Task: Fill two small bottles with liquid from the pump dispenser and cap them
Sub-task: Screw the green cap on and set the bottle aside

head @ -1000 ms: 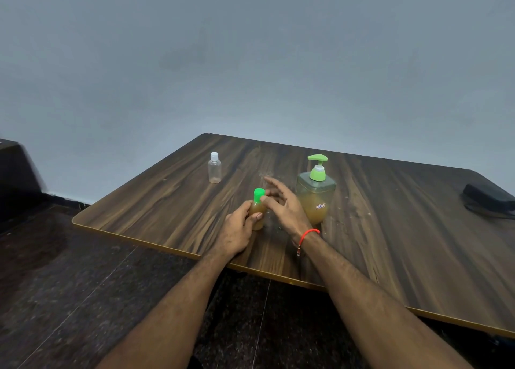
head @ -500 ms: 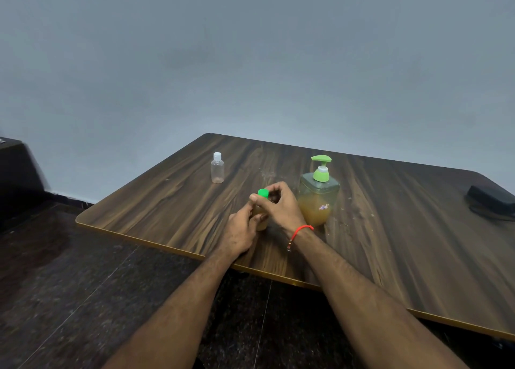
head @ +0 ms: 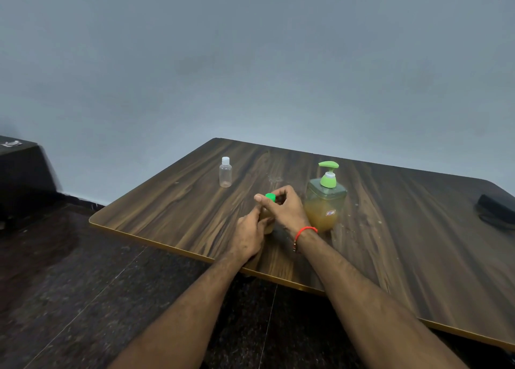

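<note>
The left hand (head: 249, 235) reaches in from the 7 o'clock corner, forearm stretched straight over the bench (head: 172, 207) edge, and its fingers and thumb wrap the body of a small bottle (head: 266, 220) that stands upright on the wood and holds amber liquid. The right hand (head: 284, 208) comes from 5 o'clock, wrist bent inward and wearing a red thread bracelet (head: 305, 230), and arches over the bottle's top; its thumb and curled fingers pinch the green cap (head: 270, 197) on the neck. Both hands are thus clamped on the same bottle, touching one another. Just beside them at 3 o'clock stands the pump dispenser (head: 326, 201), square-bodied, green-headed, about half full of amber liquid. Farther off at 11 o'clock a second small bottle (head: 225, 172), clear with a white cap, stands alone. A dark object (head: 494, 210) lies at the bench's right edge.
</note>
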